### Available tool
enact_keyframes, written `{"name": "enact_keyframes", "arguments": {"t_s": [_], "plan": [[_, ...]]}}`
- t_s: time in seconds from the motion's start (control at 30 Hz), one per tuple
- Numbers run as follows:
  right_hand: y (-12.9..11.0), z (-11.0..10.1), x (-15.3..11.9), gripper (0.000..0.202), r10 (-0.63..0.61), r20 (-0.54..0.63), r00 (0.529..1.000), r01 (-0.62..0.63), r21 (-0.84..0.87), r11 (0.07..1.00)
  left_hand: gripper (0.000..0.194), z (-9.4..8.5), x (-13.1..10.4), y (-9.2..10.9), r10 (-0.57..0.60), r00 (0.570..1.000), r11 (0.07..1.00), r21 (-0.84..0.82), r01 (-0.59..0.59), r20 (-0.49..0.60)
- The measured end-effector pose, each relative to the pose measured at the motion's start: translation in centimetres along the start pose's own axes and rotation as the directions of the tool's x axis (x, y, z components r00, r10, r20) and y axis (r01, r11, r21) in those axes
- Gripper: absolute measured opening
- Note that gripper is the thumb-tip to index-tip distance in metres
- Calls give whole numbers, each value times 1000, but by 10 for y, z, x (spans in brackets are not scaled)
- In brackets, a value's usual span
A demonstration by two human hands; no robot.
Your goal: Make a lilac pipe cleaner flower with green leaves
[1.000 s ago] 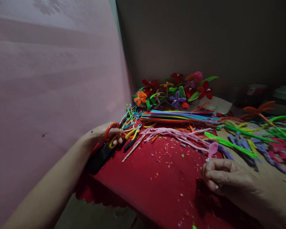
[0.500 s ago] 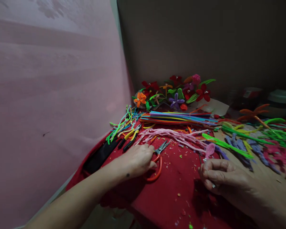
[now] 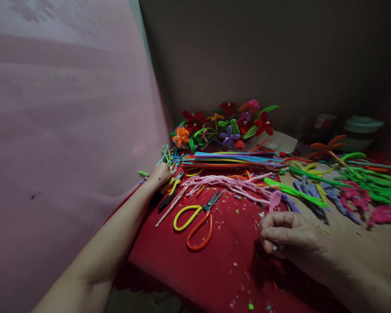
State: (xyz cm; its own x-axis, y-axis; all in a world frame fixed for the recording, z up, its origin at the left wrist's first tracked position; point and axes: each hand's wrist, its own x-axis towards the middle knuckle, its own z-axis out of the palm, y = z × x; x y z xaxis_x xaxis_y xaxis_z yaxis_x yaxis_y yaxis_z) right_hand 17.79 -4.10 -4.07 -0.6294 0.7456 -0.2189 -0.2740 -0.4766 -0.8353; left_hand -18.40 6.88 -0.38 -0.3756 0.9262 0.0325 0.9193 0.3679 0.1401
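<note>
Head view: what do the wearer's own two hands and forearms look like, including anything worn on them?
The left hand and right hand are both ungloved, and the forearms show no sleeves. No watch or bracelet shows at either wrist. A small dark spot marks the left one. The left fingers are too unclear to rule out rings.

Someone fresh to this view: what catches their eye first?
Probably the scissors, one handle yellow and one red, blades slightly apart on the red cloth. Next, the bright cluster of fuzzy flowers at the back, against the dark wall. Then the right hand, pinching a small pink piece in its fingers.
</note>
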Motion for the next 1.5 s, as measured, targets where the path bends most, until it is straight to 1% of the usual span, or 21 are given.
{"name": "enact_keyframes", "arguments": {"t_s": [0.1,0.23,0.33,0.4,0.43,0.47,0.5,0.53,0.57,0.6,0.63,0.7,0.77,0.83,0.9,1.0,1.07,1.17,1.23,1.4,1.5], "plan": [[-1,0,1,21,-9,8,1000,9,6,1000,14,-9,-3,-5,-15,1000,1000,-26,15,-19],[-3,1,2,21,-35,9,999,35,15,999,13,-31,-11,-5,-13,995,998,-60,7,-96],[-5,2,4,21,-64,-22,998,65,36,997,15,-49,-36,17,32,986,989,-135,-55,-166],[-6,3,5,21,-86,-54,995,89,56,995,17,-57,-65,43,150,981,949,-260,-178,-123],[-7,3,6,21,-101,-76,992,107,74,991,19,-59,-83,58,312,949,833,-469,-293,-39],[-7,3,7,20,-114,-95,989,122,92,988,20,-60,-101,74,457,889,690,-642,-335,28],[-8,3,7,19,-136,-113,984,148,104,983,19,-59,-119,90,566,820,578,-748,-327,79],[-9,3,8,18,-164,-129,978,179,115,977,17,-56,-136,105,646,748,522,-802,-289,151],[-10,2,8,18,-192,-146,970,210,121,970,14,-52,-149,119,709,667,497,-833,-243,228],[-12,2,9,17,-218,-166,962,239,124,963,12,-47,-159,131,739,614,478,-858,-188,278],[-13,1,9,17,-239,-184,953,264,125,956,12,-41,-166,141,742,591,472,-873,-123,317],[-14,-1,9,17,-267,-214,940,296,119,948,13,-29,-169,156,713,624,431,-902,-29,321],[-14,-3,10,17,-295,-213,931,322,104,941,19,-19,-165,162,683,659,354,-932,80,316],[-12,-6,11,15,-320,-202,926,343,90,935,23,-14,-160,165,673,666,284,-944,170,322],[-11,-8,12,13,-335,-200,921,356,80,931,25,-11,-158,165,667,669,252,-944,213,329],[-12,-9,12,12,-341,-217,915,365,80,928,24,-6,-158,165,669,675,255,-949,184,310],[-13,-8,11,12,-338,-226,913,364,84,927,23,-2,-159,165,679,686,257,-960,111,261],[-14,-8,10,14,-323,-239,916,351,81,933,21,3,-161,165,678,718,261,-965,-34,158],[-14,-9,11,15,-320,-244,915,344,62,937,18,4,-162,165,668,735,265,-960,-90,115],[-10,-13,13,15,-321,-228,919,322,-35,946,11,6,-161,163,649,751,277,-957,-84,122],[-7,-14,14,15,-319,-213,924,319,-35,947,11,8,-163,163,623,773,273,-959,-75,116]]}}
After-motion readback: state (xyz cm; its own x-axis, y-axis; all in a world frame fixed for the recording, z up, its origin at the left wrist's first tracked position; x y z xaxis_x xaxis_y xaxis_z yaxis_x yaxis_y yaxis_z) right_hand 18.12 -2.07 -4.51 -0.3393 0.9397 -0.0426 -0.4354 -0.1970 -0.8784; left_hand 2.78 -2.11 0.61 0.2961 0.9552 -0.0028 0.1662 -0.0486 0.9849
